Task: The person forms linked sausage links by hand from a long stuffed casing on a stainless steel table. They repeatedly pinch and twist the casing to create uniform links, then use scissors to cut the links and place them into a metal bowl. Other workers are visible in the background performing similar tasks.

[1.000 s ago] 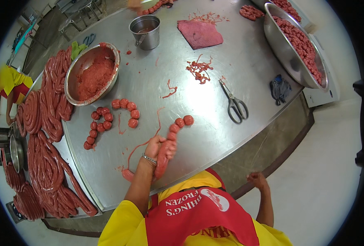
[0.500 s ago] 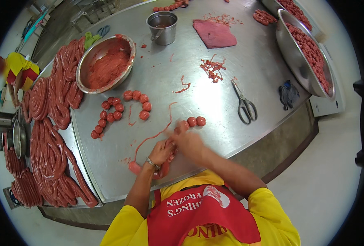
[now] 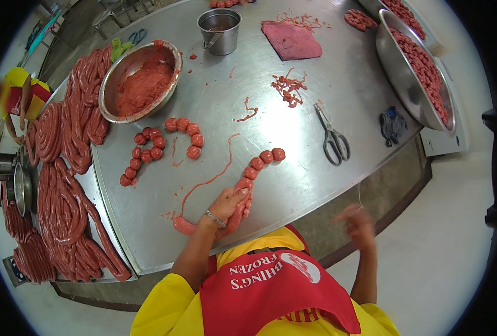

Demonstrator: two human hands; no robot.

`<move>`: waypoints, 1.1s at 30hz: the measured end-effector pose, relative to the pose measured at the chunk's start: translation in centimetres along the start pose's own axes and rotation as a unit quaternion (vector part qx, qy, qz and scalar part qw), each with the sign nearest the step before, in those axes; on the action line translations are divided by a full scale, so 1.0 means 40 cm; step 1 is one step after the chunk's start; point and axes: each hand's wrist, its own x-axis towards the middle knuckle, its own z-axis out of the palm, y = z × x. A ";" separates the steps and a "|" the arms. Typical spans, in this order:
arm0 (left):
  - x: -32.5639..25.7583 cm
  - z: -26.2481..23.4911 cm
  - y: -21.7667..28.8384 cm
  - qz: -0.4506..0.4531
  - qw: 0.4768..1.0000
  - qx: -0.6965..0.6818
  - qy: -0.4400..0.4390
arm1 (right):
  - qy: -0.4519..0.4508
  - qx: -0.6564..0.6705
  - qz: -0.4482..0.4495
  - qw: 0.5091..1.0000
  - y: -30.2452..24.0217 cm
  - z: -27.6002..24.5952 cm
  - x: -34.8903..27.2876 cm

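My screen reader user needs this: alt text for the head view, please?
A person's left hand grips a sausage link chain on a steel table, while the right hand is raised off its edge. Scissors, a bowl of red mince and sausage coils lie around.

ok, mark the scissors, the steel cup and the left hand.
scissors [image 3: 332, 136]: head view, on the blades just above the handles.
steel cup [image 3: 219, 32]: head view, on its side wall.
left hand [image 3: 229, 203]: head view, back of the hand gripping the sausage.
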 end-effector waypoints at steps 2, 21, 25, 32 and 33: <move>0.003 -0.026 0.007 -0.047 0.995 -0.081 -0.032 | -0.225 -0.437 0.001 0.871 0.025 0.063 -0.059; -0.095 -0.064 -0.046 0.106 0.976 0.175 0.081 | -0.073 -0.670 -0.273 0.686 -0.139 0.552 0.362; -0.086 -0.072 -0.043 0.096 0.980 0.130 0.119 | -0.266 -0.628 -0.390 0.619 -0.020 0.735 0.108; -0.064 -0.030 -0.048 0.097 0.977 0.114 0.153 | -0.397 -0.136 -0.219 0.881 -0.154 0.347 0.059; -0.068 -0.030 -0.056 0.099 0.977 0.107 0.155 | -0.346 -0.034 -0.332 0.877 -0.181 0.242 0.056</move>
